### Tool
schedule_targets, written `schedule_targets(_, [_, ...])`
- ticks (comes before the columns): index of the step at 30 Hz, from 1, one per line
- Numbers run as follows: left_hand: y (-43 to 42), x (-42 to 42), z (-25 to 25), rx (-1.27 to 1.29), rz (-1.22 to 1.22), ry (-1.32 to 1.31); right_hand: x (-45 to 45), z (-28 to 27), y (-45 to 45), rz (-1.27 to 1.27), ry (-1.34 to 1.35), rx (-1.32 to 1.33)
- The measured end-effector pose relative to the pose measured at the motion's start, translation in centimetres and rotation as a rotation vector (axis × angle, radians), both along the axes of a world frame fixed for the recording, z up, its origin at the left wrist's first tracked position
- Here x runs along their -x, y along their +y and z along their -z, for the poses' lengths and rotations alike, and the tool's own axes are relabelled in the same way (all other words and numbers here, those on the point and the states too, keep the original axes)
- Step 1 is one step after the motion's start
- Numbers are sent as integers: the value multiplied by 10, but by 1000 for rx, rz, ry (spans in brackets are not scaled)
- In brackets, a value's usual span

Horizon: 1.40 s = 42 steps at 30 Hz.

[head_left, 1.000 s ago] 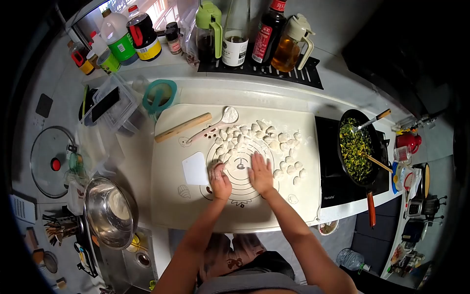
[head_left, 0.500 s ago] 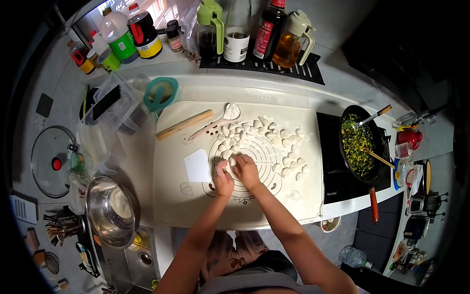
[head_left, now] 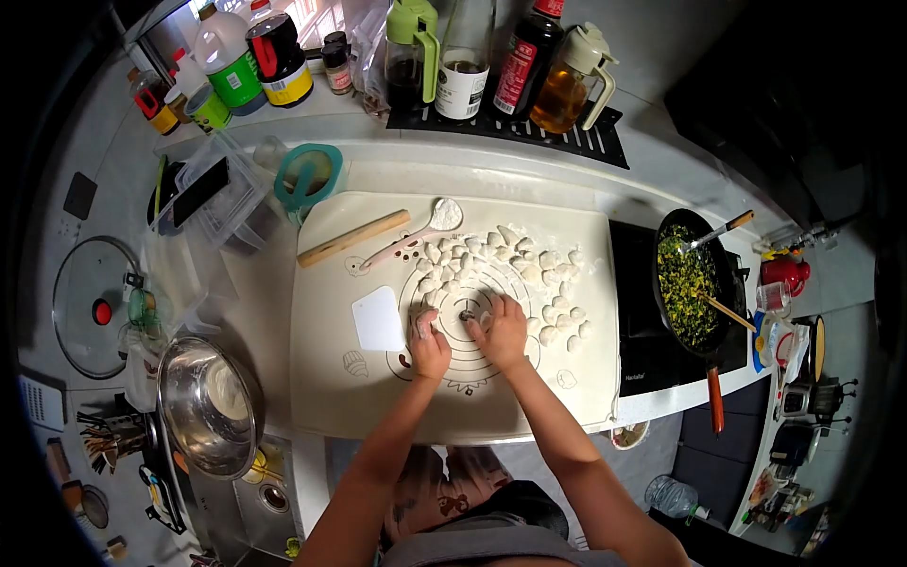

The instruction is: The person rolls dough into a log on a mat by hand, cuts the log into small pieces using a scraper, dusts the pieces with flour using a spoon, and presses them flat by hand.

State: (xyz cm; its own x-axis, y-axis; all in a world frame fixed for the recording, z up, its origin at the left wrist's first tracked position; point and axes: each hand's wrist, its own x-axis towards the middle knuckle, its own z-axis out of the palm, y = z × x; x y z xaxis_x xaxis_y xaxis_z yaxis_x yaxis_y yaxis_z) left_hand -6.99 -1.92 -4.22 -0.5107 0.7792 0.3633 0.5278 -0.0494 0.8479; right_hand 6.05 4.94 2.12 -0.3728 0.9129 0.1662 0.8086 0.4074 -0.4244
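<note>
Several small dough pieces [head_left: 453, 260] lie in a floured cluster on the printed cream kneading mat [head_left: 350, 406], with more dough pieces [head_left: 557, 321] spread to the right. My right hand [head_left: 504, 335] is over the mat's printed rings, thumb and fingers bent around a pale piece of dough that is mostly hidden. Left of it, my left hand [head_left: 431, 348] rests near the cluster's lower edge with curled fingers; what they hold, if anything, is hidden. Beside that hand lies a white dough scraper [head_left: 379, 319].
A rolling pin [head_left: 353, 238] and a spoon of flour [head_left: 445, 215] lie at the mat's upper left. A steel bowl [head_left: 210, 406] stands left. On the right, a wok [head_left: 699, 283] of chopped green and yellow filling sits on the hob. Bottles [head_left: 520, 61] line the back ledge.
My right hand has moved right, away from my left hand, opening a gap between them over the rings. The left hand has hardly moved. The view has shifted slightly.
</note>
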Motion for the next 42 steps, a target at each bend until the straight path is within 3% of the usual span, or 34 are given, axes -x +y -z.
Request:
schedule_targets(1, [0,0,-2,11,3,-20,4,9,0,-31,63,-98])
schedule_targets(2, [-1,0,-4,22,5,-39,10,20,2,-58,-62,-55])
schedule_targets(5, [-1,1,-9,12,0,35,26,46,4,-17,-112,-94])
schedule_targets(6, [-1,2,-10,-21,-1,39,33,43,6,-22,-253,-49])
schedule_targets(10, [-3,0,-10,3,-23,1,46,38,9,-3,-382,15])
schedule_targets(13, [-3,-2,-8,62,-24,5,42,38,14,-34,-302,52])
schedule_targets(16, [-2,0,-11,38,-2,62,11,39,18,-209,137,97])
schedule_targets(19, [-1,0,-10,34,1,75,-38,47,13,-200,-197,-81])
schedule_targets(22, [1,0,-5,29,7,58,-63,36,15,139,-197,-343])
schedule_targets(25, [0,0,-2,20,7,61,-39,14,24,23,192,-137])
schedule_targets(27, [0,1,-3,17,2,71,-5,18,28,-143,315,-117])
schedule_targets(28, [0,0,-5,18,0,74,13,21,30,-184,322,-87])
schedule_targets(34, [0,1,-4,30,8,60,69,32,29,122,158,-41])
schedule_targets(39, [0,0,-4,46,11,71,28,19,15,123,244,-34])
schedule_targets(41, [1,1,-6,26,12,106,-3,15,11,138,36,175])
schedule_targets(42, [0,0,-12,29,15,96,-17,16,8,115,13,160])
